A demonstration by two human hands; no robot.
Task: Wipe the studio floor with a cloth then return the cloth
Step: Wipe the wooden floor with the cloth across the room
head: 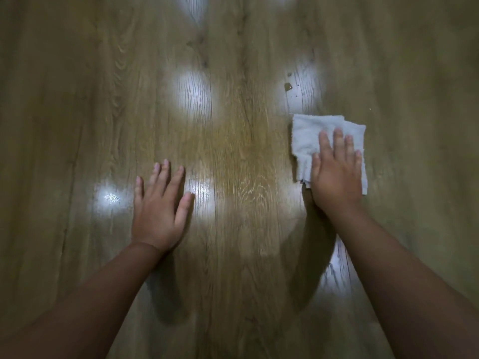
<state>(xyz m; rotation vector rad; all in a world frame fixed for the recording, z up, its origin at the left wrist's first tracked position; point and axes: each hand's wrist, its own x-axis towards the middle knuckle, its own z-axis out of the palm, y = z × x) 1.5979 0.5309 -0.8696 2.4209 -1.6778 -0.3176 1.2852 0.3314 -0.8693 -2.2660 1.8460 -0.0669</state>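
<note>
Item: pale grey-white, roughly square terry cloth (311,141), folded, laid flat on the brown wood-grain plank floor (246,164). It is pinned beneath the right hand (337,172), whose fingers are held straight and spread across it, pressing rather than grasping; a flat palm is judged to suit pushing the cloth in wiping strokes. The left hand (160,208) is placed flat on the bare floor, well apart from the cloth, fingers extended and holding nothing, presumably as a brace for the body's weight.

Nearby: a few small droplets or specks (289,86) are seen just beyond the right hand's fingertips, past the cloth's far edge, likely the next patch to be wiped. Bright light reflections are scattered around both hands. No obstruction is visible ahead of the cloth.
</note>
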